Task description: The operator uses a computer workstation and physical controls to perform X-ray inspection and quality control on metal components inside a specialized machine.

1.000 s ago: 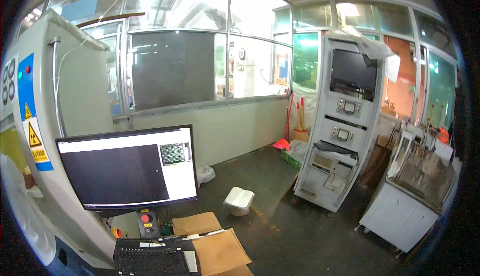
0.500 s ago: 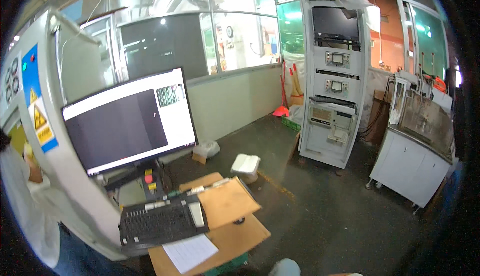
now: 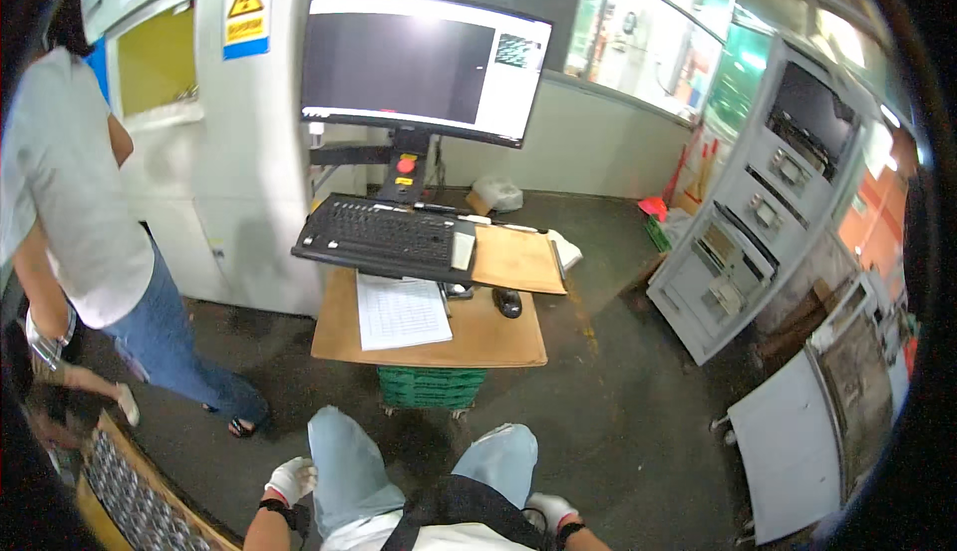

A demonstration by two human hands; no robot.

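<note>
My left hand (image 3: 292, 480), in a white glove with a black band at the wrist, rests beside my left thigh (image 3: 349, 466). Its fingers lie against the trouser leg and nothing shows in them. Next to my right thigh (image 3: 501, 461) is my right hand (image 3: 551, 511), also in a white glove; its fingers are partly hidden. In front of me stands a small brown-topped table (image 3: 478, 342) bearing a printed sheet (image 3: 399, 314) and a black mouse (image 3: 507, 302). Above it a black keyboard (image 3: 384, 236) sits beside a brown clipboard (image 3: 518, 259).
A monitor (image 3: 419, 67) hangs over the keyboard, near a red button (image 3: 406, 165). At left a person (image 3: 90, 192) stands by a large pale cabinet (image 3: 254, 182), near a box of metal parts (image 3: 140, 496). An instrument rack (image 3: 738, 222) and a white cabinet (image 3: 797, 441) stand at right.
My view has swung left and down. The table, my legs and both gloved hands now show, and more of the person at left is visible.
</note>
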